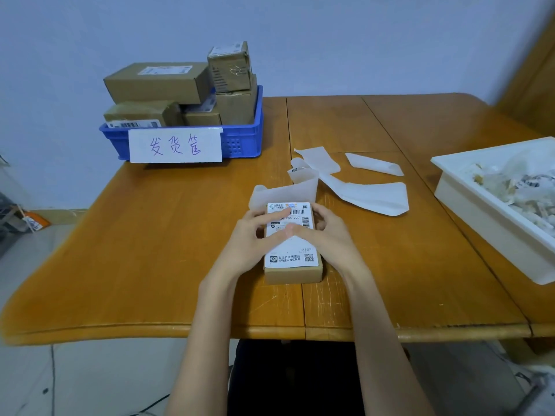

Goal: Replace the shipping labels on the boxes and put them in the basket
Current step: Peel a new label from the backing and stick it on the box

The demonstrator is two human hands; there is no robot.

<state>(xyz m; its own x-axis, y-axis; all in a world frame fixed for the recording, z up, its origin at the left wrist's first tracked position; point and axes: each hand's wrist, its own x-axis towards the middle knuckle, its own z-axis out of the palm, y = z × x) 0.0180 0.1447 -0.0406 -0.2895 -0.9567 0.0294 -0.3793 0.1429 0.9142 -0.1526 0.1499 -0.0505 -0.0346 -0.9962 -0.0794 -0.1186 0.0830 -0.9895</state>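
head cam, looks fwd/down, close over table (150, 250)

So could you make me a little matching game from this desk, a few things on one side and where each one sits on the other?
Things:
1. blue basket
2. white tray
3. small box
4. backing strips

Places:
A. under both hands, near the front edge
B. far left corner of the table
C. right edge
D. loose in the middle, behind the hands

Pairs: 1-B, 2-C, 3-A, 4-D

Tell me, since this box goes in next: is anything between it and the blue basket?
Nothing on the table lies between the box and the blue basket, but boxes already fill the basket past its rim.
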